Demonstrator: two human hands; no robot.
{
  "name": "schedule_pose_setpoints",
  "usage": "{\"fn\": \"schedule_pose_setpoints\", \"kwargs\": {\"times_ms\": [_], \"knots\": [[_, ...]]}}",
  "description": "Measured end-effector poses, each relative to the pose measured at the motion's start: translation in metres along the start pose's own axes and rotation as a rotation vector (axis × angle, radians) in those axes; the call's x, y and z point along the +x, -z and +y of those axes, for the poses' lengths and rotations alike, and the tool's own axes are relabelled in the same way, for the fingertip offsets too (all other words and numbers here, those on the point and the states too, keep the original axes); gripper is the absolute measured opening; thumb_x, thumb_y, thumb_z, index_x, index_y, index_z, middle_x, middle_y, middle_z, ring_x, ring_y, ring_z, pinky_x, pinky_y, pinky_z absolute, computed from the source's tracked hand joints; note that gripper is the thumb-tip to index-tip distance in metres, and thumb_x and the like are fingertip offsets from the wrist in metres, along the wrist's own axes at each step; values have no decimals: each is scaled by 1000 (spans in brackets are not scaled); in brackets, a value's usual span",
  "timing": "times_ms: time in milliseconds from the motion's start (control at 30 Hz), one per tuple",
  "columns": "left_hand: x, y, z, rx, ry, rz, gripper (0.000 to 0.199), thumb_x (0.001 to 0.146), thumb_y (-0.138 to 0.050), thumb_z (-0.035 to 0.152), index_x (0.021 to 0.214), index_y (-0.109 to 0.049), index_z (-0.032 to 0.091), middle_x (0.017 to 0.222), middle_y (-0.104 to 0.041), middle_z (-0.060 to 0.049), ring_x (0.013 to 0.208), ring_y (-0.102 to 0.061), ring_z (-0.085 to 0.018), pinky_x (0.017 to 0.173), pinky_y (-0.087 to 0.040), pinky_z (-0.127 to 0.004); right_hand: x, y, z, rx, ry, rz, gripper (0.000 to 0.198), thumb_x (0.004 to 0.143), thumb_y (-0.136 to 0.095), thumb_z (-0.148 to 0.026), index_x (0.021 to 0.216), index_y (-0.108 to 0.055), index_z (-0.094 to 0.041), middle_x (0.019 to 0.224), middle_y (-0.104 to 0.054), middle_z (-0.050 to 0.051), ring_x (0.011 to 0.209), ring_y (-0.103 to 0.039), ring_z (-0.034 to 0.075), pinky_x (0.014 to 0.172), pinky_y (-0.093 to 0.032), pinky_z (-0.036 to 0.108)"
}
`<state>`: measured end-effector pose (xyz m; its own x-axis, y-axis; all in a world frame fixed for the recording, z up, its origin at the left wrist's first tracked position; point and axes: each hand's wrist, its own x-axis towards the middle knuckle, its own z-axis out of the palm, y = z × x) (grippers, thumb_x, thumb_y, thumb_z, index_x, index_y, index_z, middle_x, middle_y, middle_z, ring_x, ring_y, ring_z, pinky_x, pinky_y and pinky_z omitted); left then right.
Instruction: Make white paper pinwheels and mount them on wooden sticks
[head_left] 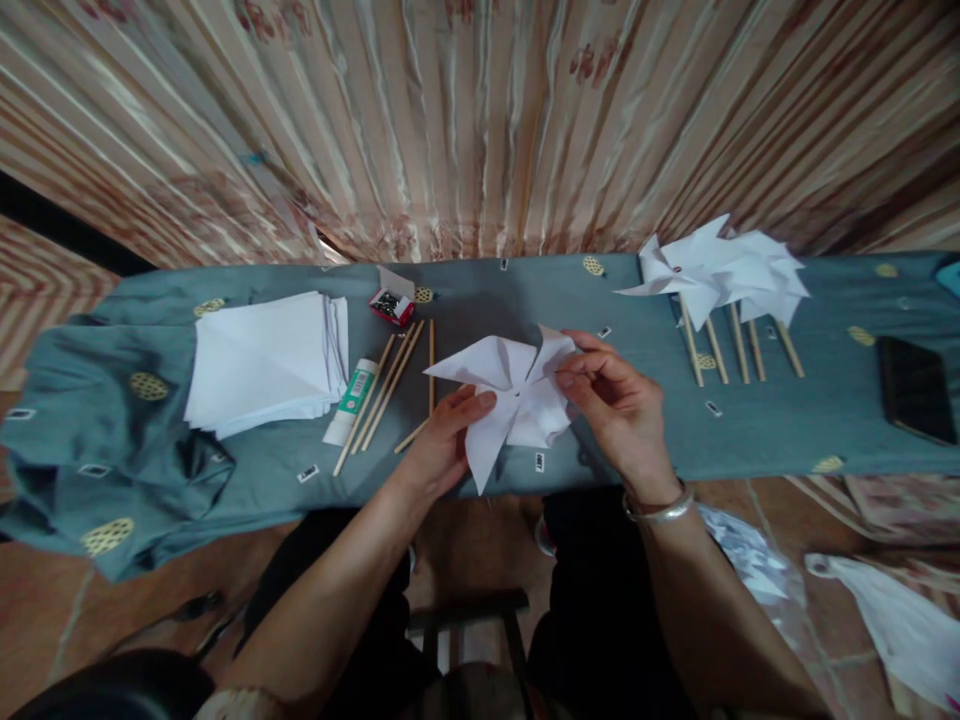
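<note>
Grey-green, cloth-covered surface (765, 435) carried a paper stack (259, 365) at left, then a glue stick (354, 395), loose wooden sticks (393, 386) and a small open red box (391, 306). Pinwheels on sticks (701, 268) lay right, phone (916, 390) beyond. Nearest clutter: one loose stick (411, 437) ending close by the left grip (454, 425). White paper pinwheel (517, 378) sat between the two grips; left grip pinched its left side, right grip (619, 405) its right.

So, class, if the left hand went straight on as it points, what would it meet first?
The left hand would likely meet the white paper pinwheel, which it touches; depth beyond is unclear.
</note>
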<state>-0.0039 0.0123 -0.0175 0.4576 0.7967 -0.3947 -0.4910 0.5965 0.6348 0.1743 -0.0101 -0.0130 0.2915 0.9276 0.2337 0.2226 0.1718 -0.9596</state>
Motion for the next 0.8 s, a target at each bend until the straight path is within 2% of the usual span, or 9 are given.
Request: {"fn": "schedule_pose_setpoints", "kwargs": {"times_ms": [100, 233, 400, 600, 700, 800], "knots": [[-1, -1, -2, 74, -20, 56, 30, 52, -86, 26, 75, -73, 13, 70, -72, -2, 57, -62, -12, 59, -46, -23, -1, 0, 0, -29, 20, -14, 3, 78, -69, -26, 77, -67, -24, 117, -66, 3, 114, -59, 22, 94, -48, 39], [3, 1, -7, 129, -85, 136, 24, 50, -85, 24, 70, -74, 15, 70, -73, -2, 61, -63, -14, 64, -48, -26, -1, 0, 6, -73, 29, -58, 1, 80, -67, -24, 79, -67, -24, 117, -66, 4, 122, -56, 24, 98, -46, 42], [19, 11, -22, 104, -138, 249, 24, 50, -84, 26, 68, -72, 15, 65, -71, -1, 61, -63, -15, 66, -48, -28, 1, -2, 17, -103, 15, -5, 2, 79, -68, -25, 81, -67, -25, 123, -62, 2, 117, -57, 22, 103, -44, 47], [23, 13, -26, 122, -158, 258, 25, 52, -83, 28, 70, -72, 15, 66, -71, -1, 62, -64, -15, 68, -48, -29, 0, 1, 21, -102, 11, -14, 2, 80, -66, -24, 81, -67, -24, 123, -61, 3, 117, -57, 22, 104, -43, 48], [22, 11, -24, 127, -177, 264, 25, 52, -83, 28, 70, -72, 15, 67, -71, -1, 63, -63, -15, 67, -48, -28, -5, -3, 15, -161, 25, -57, 3, 80, -67, -23, 82, -68, -25, 131, -57, 2, 125, -53, 24, 111, -36, 50], [21, 8, -24, 145, -195, 254, 21, 54, -82, 27, 68, -72, 15, 66, -71, -1, 60, -60, -12, 65, -47, -26, -13, -12, 8, -274, 58, -105, 3, 81, -67, -23, 81, -68, -25, 142, -50, 1, 137, -41, 26, 116, -27, 52]]}}
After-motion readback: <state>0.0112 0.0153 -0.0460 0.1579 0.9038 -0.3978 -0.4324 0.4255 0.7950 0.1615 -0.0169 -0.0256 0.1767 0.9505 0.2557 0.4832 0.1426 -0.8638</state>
